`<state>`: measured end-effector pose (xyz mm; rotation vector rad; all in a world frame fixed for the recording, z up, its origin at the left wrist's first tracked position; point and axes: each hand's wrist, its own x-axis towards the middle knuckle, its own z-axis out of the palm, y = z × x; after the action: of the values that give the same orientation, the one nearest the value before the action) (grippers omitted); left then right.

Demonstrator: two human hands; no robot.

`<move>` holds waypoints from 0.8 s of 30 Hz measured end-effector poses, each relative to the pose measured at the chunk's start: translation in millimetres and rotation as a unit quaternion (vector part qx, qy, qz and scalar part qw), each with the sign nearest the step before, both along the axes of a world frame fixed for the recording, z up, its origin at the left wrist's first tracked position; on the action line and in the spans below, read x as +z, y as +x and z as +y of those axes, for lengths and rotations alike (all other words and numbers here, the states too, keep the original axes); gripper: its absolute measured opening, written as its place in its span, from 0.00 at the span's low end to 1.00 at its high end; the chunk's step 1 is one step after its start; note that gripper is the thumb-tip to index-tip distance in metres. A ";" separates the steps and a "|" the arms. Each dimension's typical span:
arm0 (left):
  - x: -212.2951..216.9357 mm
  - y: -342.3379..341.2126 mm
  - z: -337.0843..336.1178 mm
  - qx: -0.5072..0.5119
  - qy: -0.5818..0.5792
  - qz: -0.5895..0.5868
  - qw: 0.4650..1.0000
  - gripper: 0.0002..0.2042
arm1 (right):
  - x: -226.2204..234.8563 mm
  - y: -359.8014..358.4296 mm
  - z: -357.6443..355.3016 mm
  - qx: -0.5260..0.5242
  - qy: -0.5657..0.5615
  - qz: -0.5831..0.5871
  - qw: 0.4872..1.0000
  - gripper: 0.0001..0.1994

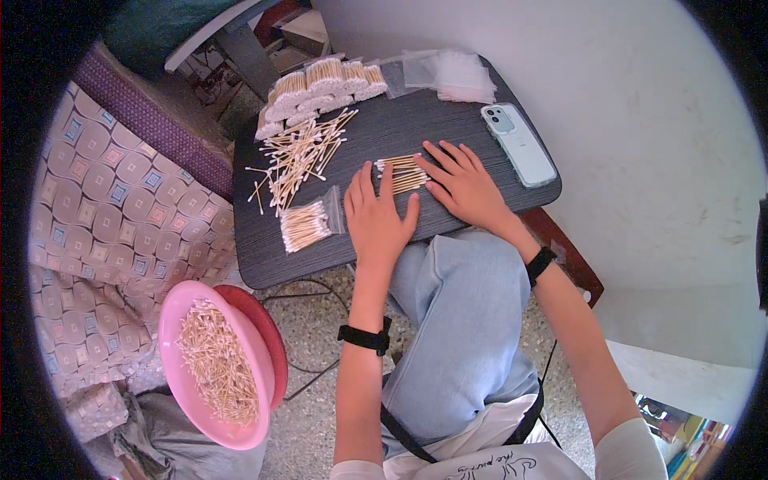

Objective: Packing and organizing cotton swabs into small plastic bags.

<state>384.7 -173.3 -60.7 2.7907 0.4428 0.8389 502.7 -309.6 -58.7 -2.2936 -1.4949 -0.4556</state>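
White-tipped cotton swabs (406, 178) lie side by side on the dark table (408, 124) between left hand (374, 224) and right hand (470, 190), both unclenched, fingers extended.

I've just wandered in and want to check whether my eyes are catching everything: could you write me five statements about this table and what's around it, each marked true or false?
1. The left hand and right hand are at a small row of cotton swabs. True.
2. The phone lies on the floor. False: it lies on the table.
3. The pink basin holds loose swabs. True.
4. The clear bag just left of the left hand is empty. False: it has swabs in it.
5. A black band circles each wrist. True.
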 end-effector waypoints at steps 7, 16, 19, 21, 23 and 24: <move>-2.3 0.8 -1.9 0.005 -0.018 -0.024 1.000 0.22 | -0.5 0.5 1.0 -0.003 -0.001 0.000 1.000 0.21; -7.1 4.6 11.5 -0.009 -0.109 -0.050 0.993 0.09 | 1.7 1.0 -0.5 -0.006 -0.005 -0.003 1.000 0.21; -4.8 8.2 14.1 0.008 -0.084 -0.048 0.995 0.07 | 0.3 0.4 -0.5 -0.004 -0.002 -0.001 1.000 0.21; -1.6 8.8 17.7 0.016 -0.089 -0.046 0.995 0.08 | -0.4 -0.8 0.1 -0.003 -0.006 -0.002 1.000 0.21; 3.6 11.0 15.7 0.022 -0.129 -0.042 0.991 0.10 | -1.4 0.3 -0.2 -0.004 -0.012 -0.004 1.000 0.22; 4.3 12.0 14.6 0.030 -0.168 -0.038 0.985 0.11 | -2.6 0.5 -0.2 -0.005 -0.004 0.002 1.000 0.22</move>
<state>396.7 -158.7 -56.4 2.4398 0.5979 0.7950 503.2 -309.8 -61.3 -2.3076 -1.4875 -0.4471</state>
